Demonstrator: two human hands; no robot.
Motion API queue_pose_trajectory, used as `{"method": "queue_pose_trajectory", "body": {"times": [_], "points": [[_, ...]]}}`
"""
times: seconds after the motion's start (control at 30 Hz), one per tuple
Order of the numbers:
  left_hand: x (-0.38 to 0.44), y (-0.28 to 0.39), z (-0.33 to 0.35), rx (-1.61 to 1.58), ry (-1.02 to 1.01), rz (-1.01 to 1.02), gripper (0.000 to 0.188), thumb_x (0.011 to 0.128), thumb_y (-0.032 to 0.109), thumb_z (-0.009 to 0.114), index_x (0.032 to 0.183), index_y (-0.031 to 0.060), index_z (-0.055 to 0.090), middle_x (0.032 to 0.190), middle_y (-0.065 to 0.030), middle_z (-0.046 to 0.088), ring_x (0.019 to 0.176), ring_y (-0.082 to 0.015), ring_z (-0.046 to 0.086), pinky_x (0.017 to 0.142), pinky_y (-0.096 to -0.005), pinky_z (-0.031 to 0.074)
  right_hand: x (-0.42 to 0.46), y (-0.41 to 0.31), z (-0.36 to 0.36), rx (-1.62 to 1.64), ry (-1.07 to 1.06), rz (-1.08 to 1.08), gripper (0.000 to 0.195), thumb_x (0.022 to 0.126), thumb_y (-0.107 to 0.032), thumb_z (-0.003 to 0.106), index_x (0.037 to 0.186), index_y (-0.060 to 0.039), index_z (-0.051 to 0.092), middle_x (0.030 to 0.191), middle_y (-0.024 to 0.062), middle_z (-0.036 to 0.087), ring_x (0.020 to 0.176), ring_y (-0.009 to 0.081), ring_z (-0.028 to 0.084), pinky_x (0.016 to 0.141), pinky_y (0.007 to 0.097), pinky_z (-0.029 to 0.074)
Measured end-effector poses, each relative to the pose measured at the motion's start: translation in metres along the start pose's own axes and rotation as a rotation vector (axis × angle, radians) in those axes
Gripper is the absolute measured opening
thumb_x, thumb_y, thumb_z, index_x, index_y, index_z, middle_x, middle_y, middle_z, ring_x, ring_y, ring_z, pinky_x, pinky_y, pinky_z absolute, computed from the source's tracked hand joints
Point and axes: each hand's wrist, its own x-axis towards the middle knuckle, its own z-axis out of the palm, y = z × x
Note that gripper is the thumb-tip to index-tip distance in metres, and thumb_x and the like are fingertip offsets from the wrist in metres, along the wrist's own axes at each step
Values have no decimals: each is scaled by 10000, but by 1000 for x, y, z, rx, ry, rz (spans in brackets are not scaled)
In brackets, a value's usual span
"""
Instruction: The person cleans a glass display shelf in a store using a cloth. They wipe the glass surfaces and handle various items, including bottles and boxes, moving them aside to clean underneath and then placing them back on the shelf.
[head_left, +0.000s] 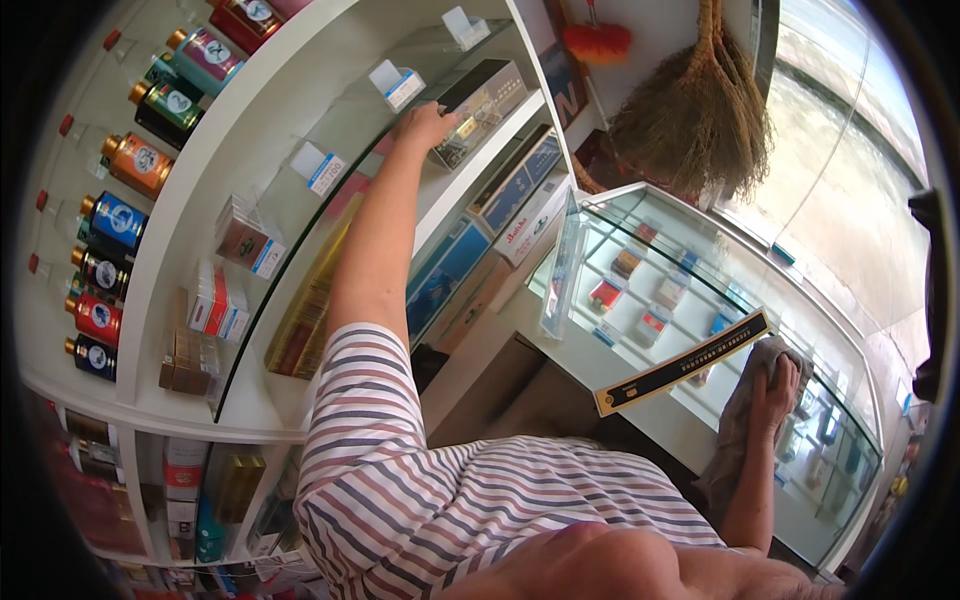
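My left hand (424, 126) reaches into the white shelf unit, its fingers against the near end of a dark grey carton (480, 112). Whether the fingers close around the carton cannot be made out. This carton lies on a white shelf board, partly below a glass shelf (315, 202). Over at the glass display counter (645, 480), my right hand (780, 394) holds a grey-brown cloth (739, 431), which bunches on the glass and hangs down towards me. Beside the cloth, a long narrow black carton with gold edges (682, 362) lies across the counter top near its inner edge.
Several coloured bottles (135, 165) line the left shelf. Small boxes (250, 236) and price-tag holders (324, 171) stand on the glass shelf. More cartons (525, 221) fill the lower shelf. A twig broom (694, 112) and a red duster (598, 43) are in the corner.
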Motion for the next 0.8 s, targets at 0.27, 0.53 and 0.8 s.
{"method": "queue_pose_trajectory", "body": {"times": [0.27,0.53,0.8], "points": [[20,16,5,-7,-36,-5,696,777,580,478,1349,195,390,1345,-88,443,1224,-320,413,991,-440,320,1,-2,0,20,5,24,364,737,-125,596,1081,-24,537,1073,161,551,1017,346,495,900,415,386],[10,23,4,31,-5,28,626,787,574,472,1327,264,408,1327,-93,454,1240,-394,348,981,-532,286,2,-3,-2,21,8,58,356,728,-116,598,1068,-25,546,1075,160,551,1018,346,499,904,406,388],[16,20,11,46,19,-39,631,790,594,451,1329,271,398,1338,-94,437,1248,-392,332,986,-529,281,3,-5,-1,33,2,70,352,729,-122,594,1064,-23,547,1079,156,552,1023,341,500,901,401,392]]}}
